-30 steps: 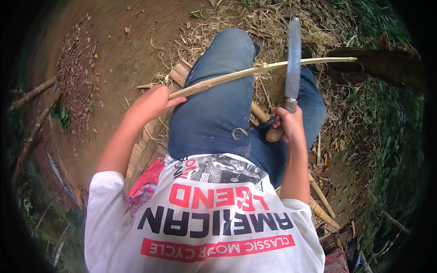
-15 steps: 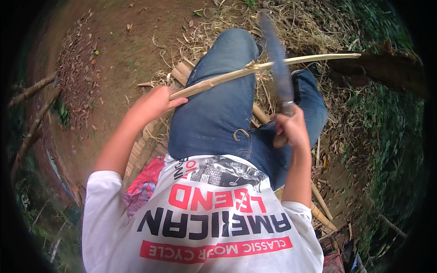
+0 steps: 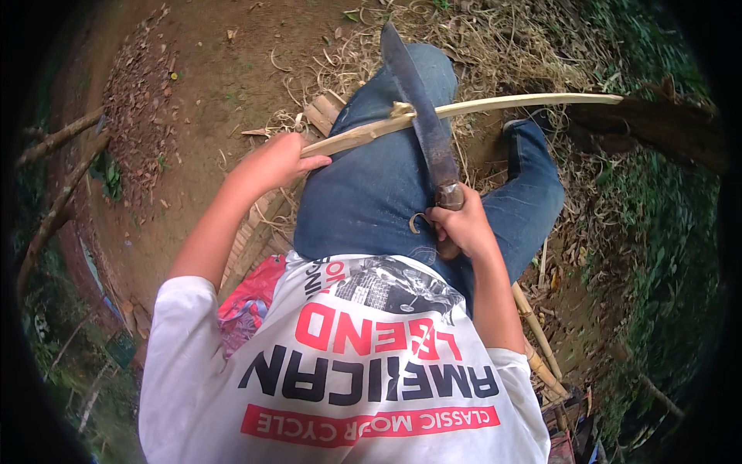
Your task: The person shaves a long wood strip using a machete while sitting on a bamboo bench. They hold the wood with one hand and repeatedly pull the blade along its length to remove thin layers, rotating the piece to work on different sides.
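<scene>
A long, pale strip that looks like split bamboo [image 3: 358,137] lies across my raised thigh, its far end reaching out to the right. My left hand [image 3: 283,160] is closed around its near end, thumb along the top. In my right hand [image 3: 464,224] is a machete [image 3: 430,131], gripped by its wooden handle. The blade points away from me and crosses over the strip near the middle. Just left of the blade a small curled shaving or knot [image 3: 402,110] sticks up from the strip.
Bamboo slats [image 3: 246,240] of a seat show beneath me, with a red cloth [image 3: 251,298] at my left side. Curly shavings [image 3: 502,58] litter the ground ahead. A dark log [image 3: 649,124] lies at the right, and branches [image 3: 58,185] stand at the left.
My right hand has swung the machete leftward along the strip, from right of the knot up to beside it. My left hand keeps its grip and has shifted slightly right.
</scene>
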Demonstrator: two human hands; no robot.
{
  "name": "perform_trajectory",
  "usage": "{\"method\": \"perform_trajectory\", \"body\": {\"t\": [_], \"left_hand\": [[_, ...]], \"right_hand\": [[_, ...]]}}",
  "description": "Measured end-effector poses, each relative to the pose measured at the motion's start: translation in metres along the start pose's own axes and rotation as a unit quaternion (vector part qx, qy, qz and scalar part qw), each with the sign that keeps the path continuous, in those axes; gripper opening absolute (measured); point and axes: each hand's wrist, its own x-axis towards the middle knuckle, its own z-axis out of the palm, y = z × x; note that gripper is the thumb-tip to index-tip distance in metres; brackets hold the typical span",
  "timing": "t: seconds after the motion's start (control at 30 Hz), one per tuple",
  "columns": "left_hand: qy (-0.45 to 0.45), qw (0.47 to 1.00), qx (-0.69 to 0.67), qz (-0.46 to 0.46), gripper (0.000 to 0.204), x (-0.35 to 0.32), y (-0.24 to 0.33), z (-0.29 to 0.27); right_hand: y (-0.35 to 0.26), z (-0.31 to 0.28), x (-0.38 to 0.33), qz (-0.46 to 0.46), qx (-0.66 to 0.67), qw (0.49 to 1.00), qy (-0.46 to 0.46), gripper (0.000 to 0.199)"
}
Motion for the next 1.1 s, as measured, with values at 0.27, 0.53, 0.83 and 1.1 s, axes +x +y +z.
{"method": "perform_trajectory", "body": {"t": [0.27,0.53,0.83,1.1], "left_hand": [[0.019,1.000,0.013,0.007,0.063,-0.001,0.002,0.002],[0.030,0.999,-0.026,0.015,0.059,-0.004,-0.004,0.013],[0.035,0.997,-0.068,0.024,0.056,-0.002,-0.006,0.023],[0.048,0.994,-0.085,0.049,0.055,0.000,-0.013,0.034]], "right_hand": [[-0.005,-0.020,0.003,-0.058,-0.020,0.993,0.102,0.027],[-0.002,-0.037,0.008,-0.043,0.004,0.997,0.061,0.034],[-0.010,-0.028,0.005,-0.055,0.008,0.994,0.091,0.030],[-0.015,-0.031,-0.004,-0.012,-0.008,0.998,0.064,0.040]]}}
